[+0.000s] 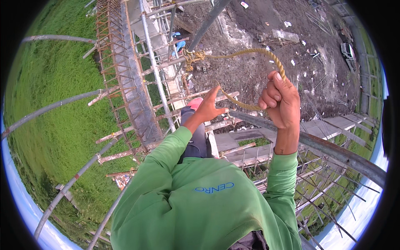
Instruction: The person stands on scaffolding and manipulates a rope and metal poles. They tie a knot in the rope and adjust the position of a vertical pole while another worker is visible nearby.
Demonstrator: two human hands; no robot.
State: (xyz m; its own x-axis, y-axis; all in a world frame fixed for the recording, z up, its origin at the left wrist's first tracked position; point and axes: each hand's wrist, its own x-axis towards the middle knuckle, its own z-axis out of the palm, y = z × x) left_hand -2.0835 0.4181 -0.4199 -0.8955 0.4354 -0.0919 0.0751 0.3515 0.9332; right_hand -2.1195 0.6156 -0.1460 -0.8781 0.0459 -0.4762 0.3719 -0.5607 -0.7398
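Observation:
A yellow twisted rope (pixel 246 51) is knotted in a bundle (pixel 193 58) around a metal scaffold pipe (pixel 168 63). From there it arcs over to my right hand (pixel 280 99), which is raised with its fingers closed round it. Below that hand, a thinner length of the rope sags back toward the left and narrows near my left fingertips. My left hand (pixel 207 107) has thumb and fingers spread apart, close to this length. Whether the fingertips touch it I cannot tell. A grey metal pipe (pixel 266 121) runs diagonally beneath both hands.
Below lies dark, littered ground (pixel 233 25) at a drop. Rusty rebar (pixel 109 62) and a concrete beam form (pixel 139 91) stand to the left, with scaffold poles (pixel 155 62) beside them. Someone in blue (pixel 178 43) is lower down. A vehicle (pixel 347 52) stands far right.

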